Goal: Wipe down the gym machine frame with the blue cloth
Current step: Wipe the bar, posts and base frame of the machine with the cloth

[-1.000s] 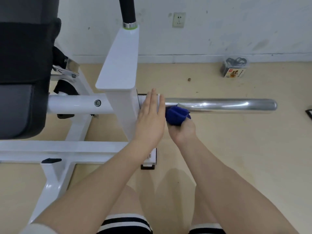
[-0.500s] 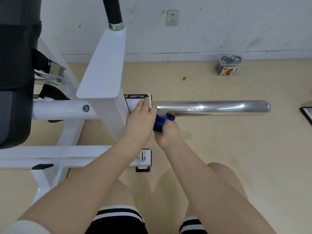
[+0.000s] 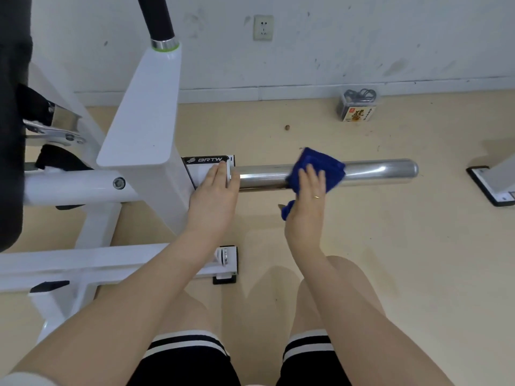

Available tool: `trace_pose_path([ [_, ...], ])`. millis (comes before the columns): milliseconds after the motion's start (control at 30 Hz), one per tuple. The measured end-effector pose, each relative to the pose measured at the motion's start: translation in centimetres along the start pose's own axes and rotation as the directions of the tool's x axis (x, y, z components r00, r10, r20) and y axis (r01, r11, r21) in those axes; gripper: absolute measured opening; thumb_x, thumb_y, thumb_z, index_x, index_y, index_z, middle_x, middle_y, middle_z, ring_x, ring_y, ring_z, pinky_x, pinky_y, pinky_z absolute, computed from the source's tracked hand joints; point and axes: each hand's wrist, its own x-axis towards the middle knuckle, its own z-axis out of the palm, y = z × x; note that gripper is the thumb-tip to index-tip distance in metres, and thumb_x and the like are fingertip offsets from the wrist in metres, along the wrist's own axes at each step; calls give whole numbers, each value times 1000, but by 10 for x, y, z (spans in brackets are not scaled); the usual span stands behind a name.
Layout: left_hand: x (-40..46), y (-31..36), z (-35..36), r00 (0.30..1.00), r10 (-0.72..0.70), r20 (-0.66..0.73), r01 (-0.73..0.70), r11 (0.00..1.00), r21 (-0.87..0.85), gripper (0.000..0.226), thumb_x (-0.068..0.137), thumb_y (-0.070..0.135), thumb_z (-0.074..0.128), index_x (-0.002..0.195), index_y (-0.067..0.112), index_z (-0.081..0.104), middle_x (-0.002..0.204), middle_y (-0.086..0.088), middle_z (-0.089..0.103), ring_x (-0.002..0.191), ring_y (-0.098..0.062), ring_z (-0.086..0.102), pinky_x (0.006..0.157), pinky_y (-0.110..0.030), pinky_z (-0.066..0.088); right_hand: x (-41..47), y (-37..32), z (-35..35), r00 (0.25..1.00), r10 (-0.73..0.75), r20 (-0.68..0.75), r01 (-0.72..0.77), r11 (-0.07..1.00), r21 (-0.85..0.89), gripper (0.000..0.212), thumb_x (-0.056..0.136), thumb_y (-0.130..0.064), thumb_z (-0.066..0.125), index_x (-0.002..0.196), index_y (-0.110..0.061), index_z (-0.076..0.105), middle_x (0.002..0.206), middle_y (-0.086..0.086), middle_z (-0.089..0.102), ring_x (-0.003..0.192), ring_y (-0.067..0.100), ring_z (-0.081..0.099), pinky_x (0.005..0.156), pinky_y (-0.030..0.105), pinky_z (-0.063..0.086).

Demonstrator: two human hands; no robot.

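Observation:
The white gym machine frame (image 3: 145,129) fills the left of the view. A shiny chrome bar (image 3: 376,169) sticks out from it to the right. The blue cloth (image 3: 324,165) is draped over the middle of that bar. My right hand (image 3: 306,201) presses the cloth against the bar with straight fingers, and a corner of cloth hangs below the palm. My left hand (image 3: 214,199) rests flat on the white collar where the bar meets the frame, fingers straight.
A black pad (image 3: 11,121) stands at the far left. A black handle (image 3: 157,18) rises above the frame. A small box (image 3: 358,107) sits by the wall. Another machine's foot (image 3: 490,185) lies at the right edge. My knees are below.
My right hand has slid the blue cloth to the right along the chrome bar, from beside the collar to mid-bar, and its fingers have straightened. The left hand stays at the collar.

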Motion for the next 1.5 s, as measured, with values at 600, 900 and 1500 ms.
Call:
trace_pose_path([
  [600, 1, 11, 3, 989, -147, 29, 149, 984, -96, 54, 54, -23, 69, 106, -8, 62, 110, -30, 58, 103, -43, 58, 55, -41, 52, 44, 27, -32, 917, -280, 283, 368, 868, -334, 46, 82, -10, 38, 122, 0, 57, 128, 14, 58, 120, 39, 50, 108, 49, 31],
  [900, 3, 13, 1, 978, -207, -28, 199, 965, -173, 46, 73, -11, 60, 116, 5, 55, 124, -16, 49, 117, -32, 46, 68, -33, 45, 76, 41, -48, 854, -217, 473, 431, 804, -410, 52, 81, -26, 29, 117, 0, 58, 112, 14, 64, 112, 34, 54, 105, 39, 32],
  [1500, -104, -46, -45, 842, -537, -45, 170, 343, -924, 48, 93, 25, 49, 137, 31, 30, 128, 16, 44, 111, 5, 47, 91, -16, 41, -16, -147, 10, 788, -181, 588, -393, 588, 707, 40, 102, -9, 27, 131, -36, 34, 99, -12, 61, 68, 7, 59, 66, 32, 54],
])
